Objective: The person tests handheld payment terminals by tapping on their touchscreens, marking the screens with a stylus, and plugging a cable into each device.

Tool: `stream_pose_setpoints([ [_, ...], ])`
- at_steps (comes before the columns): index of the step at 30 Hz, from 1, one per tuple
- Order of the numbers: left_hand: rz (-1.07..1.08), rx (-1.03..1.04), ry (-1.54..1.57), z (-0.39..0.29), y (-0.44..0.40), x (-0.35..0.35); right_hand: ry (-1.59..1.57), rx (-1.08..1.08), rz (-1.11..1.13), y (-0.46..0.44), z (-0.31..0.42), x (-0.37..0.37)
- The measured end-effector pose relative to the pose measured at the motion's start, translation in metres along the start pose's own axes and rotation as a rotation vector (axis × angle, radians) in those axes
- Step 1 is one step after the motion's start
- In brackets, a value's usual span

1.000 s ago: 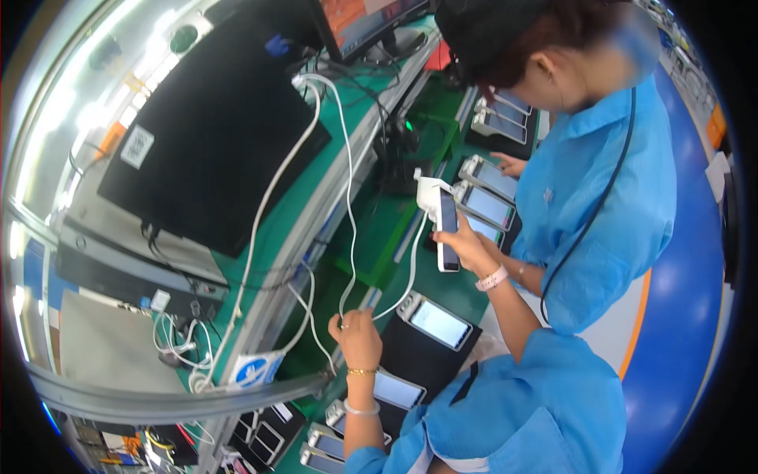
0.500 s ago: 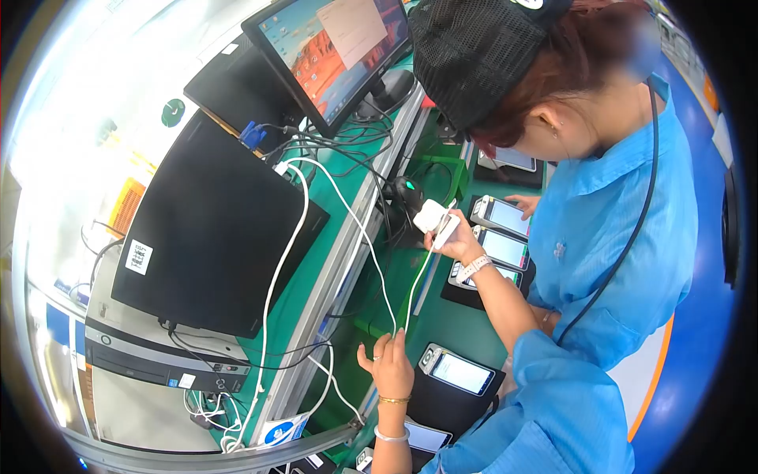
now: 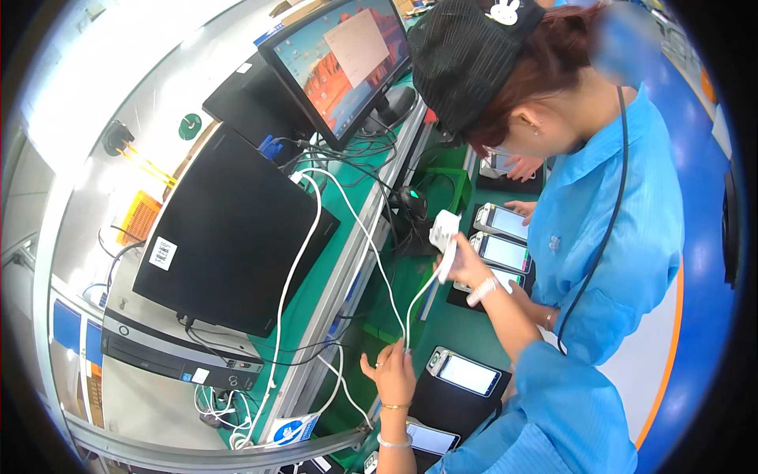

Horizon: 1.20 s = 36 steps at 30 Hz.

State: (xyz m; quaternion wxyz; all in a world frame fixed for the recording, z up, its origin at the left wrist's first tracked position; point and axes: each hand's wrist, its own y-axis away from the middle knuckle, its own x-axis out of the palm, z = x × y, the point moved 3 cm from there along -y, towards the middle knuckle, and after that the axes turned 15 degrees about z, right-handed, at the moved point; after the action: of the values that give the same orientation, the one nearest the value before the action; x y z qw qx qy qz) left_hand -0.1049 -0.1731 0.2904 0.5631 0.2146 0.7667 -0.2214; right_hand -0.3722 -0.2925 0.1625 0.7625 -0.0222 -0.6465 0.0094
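Observation:
My left hand (image 3: pixel 393 381), wearing a ring and bracelets, pinches a white cable (image 3: pixel 399 308) between its fingertips, above the green bench edge. Farther out, my right hand (image 3: pixel 467 265), with a pale watch on its wrist, is closed around a small white boxy device (image 3: pixel 446 230). A white cable runs down from that device toward my left hand. The device's exact kind is not clear. Below my right forearm, a white handheld terminal (image 3: pixel 466 374) with a lit screen lies on a black mat (image 3: pixel 442 403).
A co-worker in a blue shirt (image 3: pixel 608 189) leans in at the right, one hand (image 3: pixel 521 208) at a row of terminals (image 3: pixel 504 251). At left stand a monitor (image 3: pixel 339 71), a black panel (image 3: pixel 237 237) and a computer case (image 3: pixel 174 355). Tangled cables (image 3: pixel 355 154) lie on the bench.
My right hand has turned the white device more upright and shifted slightly right and down in view. My left hand still pinches the cable. The whole view has shifted a little.

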Motion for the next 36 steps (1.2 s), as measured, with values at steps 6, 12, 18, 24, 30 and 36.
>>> stream_pose_setpoints([
  [6, 0.059, -0.119, 0.683, 0.025, 0.044, 0.007, 1.52, -0.191, 0.071, 0.156, -0.076, 0.064],
  [12, 0.258, -0.242, 0.627, 0.01, 0.088, 0.006, 2.013, 0.16, 0.098, 0.23, -0.146, 0.108],
  [18, 0.292, -0.248, 0.523, 0.013, 0.123, -0.002, 2.236, 0.019, 0.139, 0.254, -0.167, 0.131],
  [24, 0.268, -0.131, 0.722, 0.034, 0.15, 0.008, 2.197, 0.057, 0.089, 0.27, -0.191, 0.123],
  [30, -0.179, -0.45, 0.81, 0.097, 0.204, 0.001, 2.111, 0.147, -0.162, 0.296, -0.203, 0.09],
  [36, -0.508, -0.5, 0.7, 0.129, 0.235, -0.016, 2.135, 0.614, -0.089, 0.304, -0.256, 0.012],
])
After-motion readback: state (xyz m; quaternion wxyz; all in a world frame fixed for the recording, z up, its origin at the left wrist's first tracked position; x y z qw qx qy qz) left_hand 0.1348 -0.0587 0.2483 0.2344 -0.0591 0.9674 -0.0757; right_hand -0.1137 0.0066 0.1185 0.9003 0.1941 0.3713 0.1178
